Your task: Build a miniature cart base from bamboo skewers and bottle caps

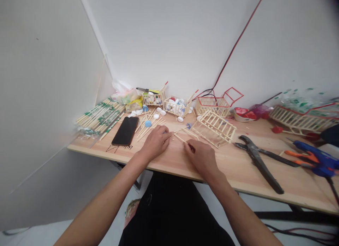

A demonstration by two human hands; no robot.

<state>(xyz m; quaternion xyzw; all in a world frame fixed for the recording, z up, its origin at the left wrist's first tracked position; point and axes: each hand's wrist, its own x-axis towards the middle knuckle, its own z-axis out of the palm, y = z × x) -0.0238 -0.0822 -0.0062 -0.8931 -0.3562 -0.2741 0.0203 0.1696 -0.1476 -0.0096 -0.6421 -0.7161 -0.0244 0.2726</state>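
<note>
My left hand (156,142) rests on the wooden table (233,168), fingers curled and pinched on a thin wooden stick (178,137). My right hand (201,156) lies just to the right, fingers closed around the other end of the same stick. A loose pile of sticks (148,127) and bottle caps lies right behind my left hand. A stick-built cart frame (214,127) stands tilted just beyond my right hand.
A black phone (125,130) lies left of my hands, wrapped chopsticks (99,116) further left. Small stick baskets with caps (176,105) line the wall. Black cutters (258,161) and a blue glue gun (315,156) lie to the right. Red-edged frames (218,101) stand behind.
</note>
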